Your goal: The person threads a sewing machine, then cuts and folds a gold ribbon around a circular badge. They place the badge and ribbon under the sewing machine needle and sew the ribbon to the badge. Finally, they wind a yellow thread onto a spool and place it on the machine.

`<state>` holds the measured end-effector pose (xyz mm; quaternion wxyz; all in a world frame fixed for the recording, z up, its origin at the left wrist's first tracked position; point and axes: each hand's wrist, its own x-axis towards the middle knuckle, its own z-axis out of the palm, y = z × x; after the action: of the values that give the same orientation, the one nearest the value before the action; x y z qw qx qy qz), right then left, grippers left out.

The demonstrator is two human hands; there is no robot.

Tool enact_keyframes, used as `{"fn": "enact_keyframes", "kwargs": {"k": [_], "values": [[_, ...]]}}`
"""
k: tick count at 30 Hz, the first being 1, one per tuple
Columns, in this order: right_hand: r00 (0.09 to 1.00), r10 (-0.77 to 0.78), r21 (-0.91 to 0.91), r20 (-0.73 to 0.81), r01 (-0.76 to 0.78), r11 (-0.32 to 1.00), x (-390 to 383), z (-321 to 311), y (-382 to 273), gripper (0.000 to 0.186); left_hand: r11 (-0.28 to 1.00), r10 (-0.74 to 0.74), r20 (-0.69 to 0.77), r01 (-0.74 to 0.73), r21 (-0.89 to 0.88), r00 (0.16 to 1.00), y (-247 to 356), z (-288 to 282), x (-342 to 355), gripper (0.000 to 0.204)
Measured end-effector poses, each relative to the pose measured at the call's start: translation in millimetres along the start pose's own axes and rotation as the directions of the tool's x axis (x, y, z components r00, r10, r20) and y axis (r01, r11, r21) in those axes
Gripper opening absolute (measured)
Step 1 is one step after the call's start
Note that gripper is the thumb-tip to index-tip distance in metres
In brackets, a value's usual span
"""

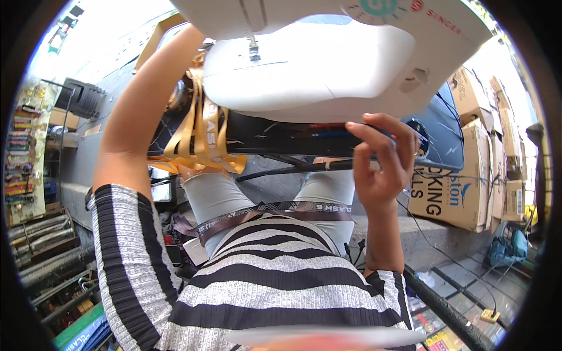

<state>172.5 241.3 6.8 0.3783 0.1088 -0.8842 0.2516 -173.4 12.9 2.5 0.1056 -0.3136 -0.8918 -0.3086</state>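
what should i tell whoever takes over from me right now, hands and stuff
Left hand: hidden behind the white sewing machine, arm reaching up beside the gold ribbons; grip cannot be told.
Right hand: fingers at the dark table edge, below the machine.
Gold ribbons hang off the table's left edge; a brown printed strap lies across the lap.
Done or left: cannot be judged from this view.

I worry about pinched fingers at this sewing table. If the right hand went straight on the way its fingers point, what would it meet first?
The right hand points its fingers left and slightly up, at the dark table edge under the white sewing machine. It would likely meet that edge first, though depth is unclear.
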Motion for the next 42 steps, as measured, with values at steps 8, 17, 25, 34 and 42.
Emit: {"fn": "enact_keyframes", "kwargs": {"k": [8, 17, 25, 34, 42], "values": [[0.974, 0.225, -0.012, -0.009, -0.225, 0.974, -36, -48, 41, 0.031, 0.994, -0.057, 0.065, 0.05, 0.093, 0.996, -18, -23, 2, 0.025], [0.995, 0.097, 0.101, 0.03, -0.099, 0.99, -29, -44, 29, 0.026, 0.976, -0.033, 0.284, -0.03, 0.215, 0.958, 18, -35, -50, 0.024], [0.989, -0.012, 0.168, 0.144, -0.013, 0.986, -26, -23, -3, 0.029, 0.981, -0.042, 0.271, -0.012, 0.193, 0.962, 21, -15, -44, 0.024], [0.95, 0.069, 0.164, 0.305, -0.124, 0.979, -37, -21, -12, 0.032, 0.979, -0.064, -0.23, 0.016, -0.204, 0.971, 14, -81, -78, 0.02], [0.889, -0.092, 0.33, 0.449, -0.069, 0.941, -20, 10, -32, 0.024, 0.976, -0.183, -0.366, 0.124, -0.179, 0.912, -13, -100, -174, 0.029]]}}
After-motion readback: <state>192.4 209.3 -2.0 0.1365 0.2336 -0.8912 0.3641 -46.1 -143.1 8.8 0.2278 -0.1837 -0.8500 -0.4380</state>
